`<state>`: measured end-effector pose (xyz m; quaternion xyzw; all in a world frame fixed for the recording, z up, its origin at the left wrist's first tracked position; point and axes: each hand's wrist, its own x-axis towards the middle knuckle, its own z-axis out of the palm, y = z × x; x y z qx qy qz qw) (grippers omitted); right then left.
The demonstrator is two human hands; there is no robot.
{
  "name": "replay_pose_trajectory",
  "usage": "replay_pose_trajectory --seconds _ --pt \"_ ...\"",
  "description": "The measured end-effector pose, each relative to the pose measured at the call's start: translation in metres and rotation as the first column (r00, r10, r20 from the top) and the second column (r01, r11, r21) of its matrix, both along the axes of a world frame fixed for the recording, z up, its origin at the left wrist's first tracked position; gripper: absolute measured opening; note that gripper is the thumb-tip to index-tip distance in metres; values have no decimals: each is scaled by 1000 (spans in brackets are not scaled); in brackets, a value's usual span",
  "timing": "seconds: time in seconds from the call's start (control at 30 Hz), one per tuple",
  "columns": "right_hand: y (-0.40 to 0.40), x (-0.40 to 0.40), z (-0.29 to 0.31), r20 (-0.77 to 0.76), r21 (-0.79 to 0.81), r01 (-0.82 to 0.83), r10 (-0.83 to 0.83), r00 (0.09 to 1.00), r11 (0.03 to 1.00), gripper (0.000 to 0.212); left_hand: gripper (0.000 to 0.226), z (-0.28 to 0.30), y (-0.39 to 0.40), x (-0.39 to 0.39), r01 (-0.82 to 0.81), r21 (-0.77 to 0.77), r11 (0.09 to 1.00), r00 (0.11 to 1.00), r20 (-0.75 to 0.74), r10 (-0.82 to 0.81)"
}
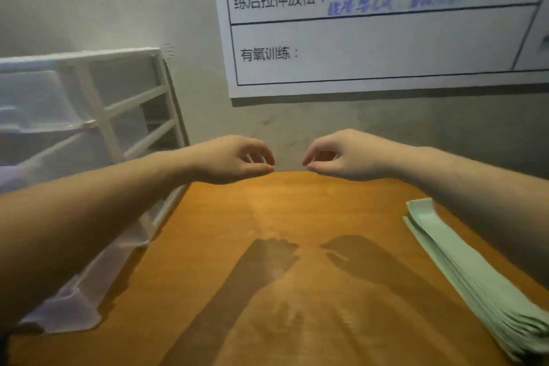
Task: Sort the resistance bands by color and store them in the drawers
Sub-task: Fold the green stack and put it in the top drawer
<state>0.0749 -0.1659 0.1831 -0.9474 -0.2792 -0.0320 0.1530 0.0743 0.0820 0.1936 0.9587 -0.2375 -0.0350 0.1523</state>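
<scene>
Both hands hang in the air above the far edge of the wooden bench (267,276), palms down, wrists bent, facing each other with a small gap between them. The left hand (234,159) has its fingers loosely curled toward the thumb, nothing visible between them, touching nothing. The right hand (341,154) mirrors it: fingertips drooping close to the thumb, relaxed, with no band in it that can be seen. Their two shadows fall on the bench top below. Off to the right, partly under the right forearm, lies a flat stack of pale green resistance bands (463,273), resting on the bench and running toward the near right corner. On the left stands a white-framed drawer unit (98,98) with translucent drawers, one translucent drawer (77,303) pulled out low beside the bench edge; its contents are too blurred to tell. A printed whiteboard chart (371,38) hangs on the wall behind.
</scene>
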Motion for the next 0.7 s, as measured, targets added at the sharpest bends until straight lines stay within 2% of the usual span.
replay_pose_trajectory --seconds 0.2,0.37,0.47,0.6,0.7 --pt "-128 -15 -55 -128 -84 247 -257 958 965 24 31 -66 -120 35 87 -49 995 990 -111 -92" --pt "-205 -27 -95 -239 -45 458 -455 858 888 22 36 -117 -202 49 94 -134 986 962 -244 -125" --pt "-236 -28 -116 -295 -9 587 -563 772 810 42 42 -142 -240 59 24 -208 978 949 -304 -88" --pt "-258 -29 -150 -459 -12 713 -637 619 701 71 55 -166 -276 80 -101 -255 962 921 -390 -7" --pt "-264 -24 -174 -493 -11 748 -655 573 663 81 69 -177 -297 98 -171 -269 948 893 -450 33"
